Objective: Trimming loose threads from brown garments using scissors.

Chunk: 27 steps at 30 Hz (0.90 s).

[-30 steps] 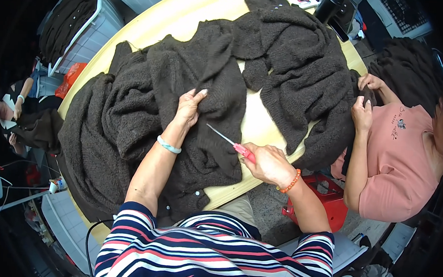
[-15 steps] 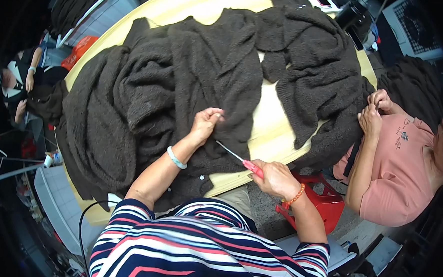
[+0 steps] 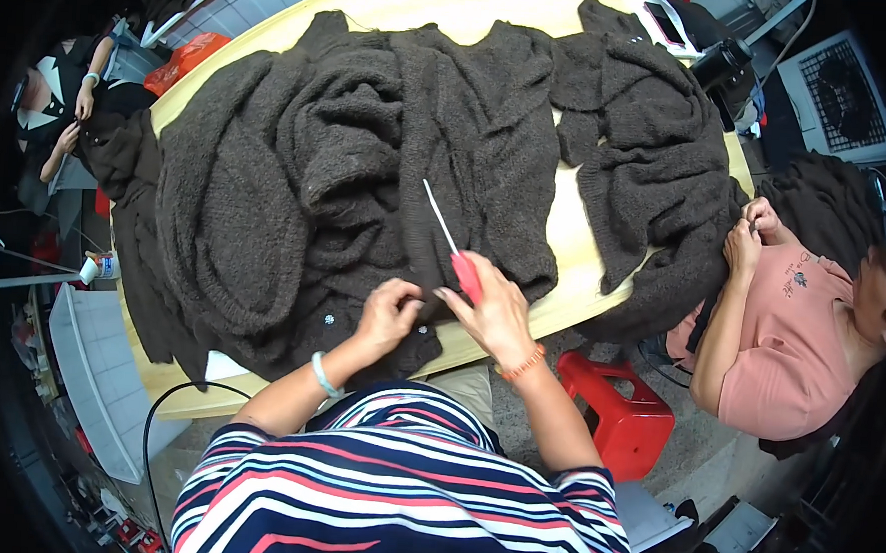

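So nearest thing is the striped shirt (image 3: 402, 485), then both hands at the near edge of a dark knit (image 3: 484, 169). Left hand (image 3: 391, 317) has its fingers curled in close together; can't tell if there's cloth pinched in there. Right hand (image 3: 489, 314) is wrapped around the reddish handle of a pointed tool (image 3: 466, 276), thin metal tip aimed away over the fabric, thumb out toward the other hand. My read: this is finger work on that edge, with the tool just parked in the grip. Next move probably calls for a steady pinch and keeping that tip from snagging yarn. The knit's a dark brown, fuzzy, rumpled heap draped across the pale table (image 3: 572, 223), with a couple of shiny buttons (image 3: 329, 320) left of the hands. Farther right, a co-worker in pink (image 3: 785, 345) is fiddling with dark cloth too.
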Available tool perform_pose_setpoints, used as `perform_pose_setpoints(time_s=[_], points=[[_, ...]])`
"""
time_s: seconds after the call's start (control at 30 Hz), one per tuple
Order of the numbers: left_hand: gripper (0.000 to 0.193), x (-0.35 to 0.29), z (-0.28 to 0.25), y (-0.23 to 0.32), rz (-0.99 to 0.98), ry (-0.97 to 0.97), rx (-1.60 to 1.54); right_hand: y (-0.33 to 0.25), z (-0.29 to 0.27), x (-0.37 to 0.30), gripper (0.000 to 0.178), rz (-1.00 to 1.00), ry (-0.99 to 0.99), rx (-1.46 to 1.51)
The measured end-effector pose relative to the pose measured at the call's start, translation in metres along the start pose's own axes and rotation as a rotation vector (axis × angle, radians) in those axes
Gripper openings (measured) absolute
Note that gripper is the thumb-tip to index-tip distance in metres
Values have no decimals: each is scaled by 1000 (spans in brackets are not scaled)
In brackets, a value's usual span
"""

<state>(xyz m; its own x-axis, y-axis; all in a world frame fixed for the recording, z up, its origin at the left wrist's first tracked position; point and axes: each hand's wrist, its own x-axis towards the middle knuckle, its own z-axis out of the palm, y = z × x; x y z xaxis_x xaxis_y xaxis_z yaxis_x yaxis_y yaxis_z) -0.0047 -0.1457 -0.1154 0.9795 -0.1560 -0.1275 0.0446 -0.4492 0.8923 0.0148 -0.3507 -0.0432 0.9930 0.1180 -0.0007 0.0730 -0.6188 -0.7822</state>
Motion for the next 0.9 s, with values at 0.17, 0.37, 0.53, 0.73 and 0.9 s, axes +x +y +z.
perform_pose_setpoints(time_s=[0.17,0.37,0.53,0.73,0.9], points=[[17,-5,38,35,256,-193,69,20,44,50,56,252,-189,-134],[39,-8,46,12,-221,-177,-467,82,-34,41,54,273,99,532],[46,17,73,44,115,-387,-235,189,-55,-14,33,425,380,-40],[53,81,90,59,708,-129,219,131,-68,-65,34,471,326,-41],[61,120,114,40,678,-332,555,87,-79,-93,37,438,88,20]])
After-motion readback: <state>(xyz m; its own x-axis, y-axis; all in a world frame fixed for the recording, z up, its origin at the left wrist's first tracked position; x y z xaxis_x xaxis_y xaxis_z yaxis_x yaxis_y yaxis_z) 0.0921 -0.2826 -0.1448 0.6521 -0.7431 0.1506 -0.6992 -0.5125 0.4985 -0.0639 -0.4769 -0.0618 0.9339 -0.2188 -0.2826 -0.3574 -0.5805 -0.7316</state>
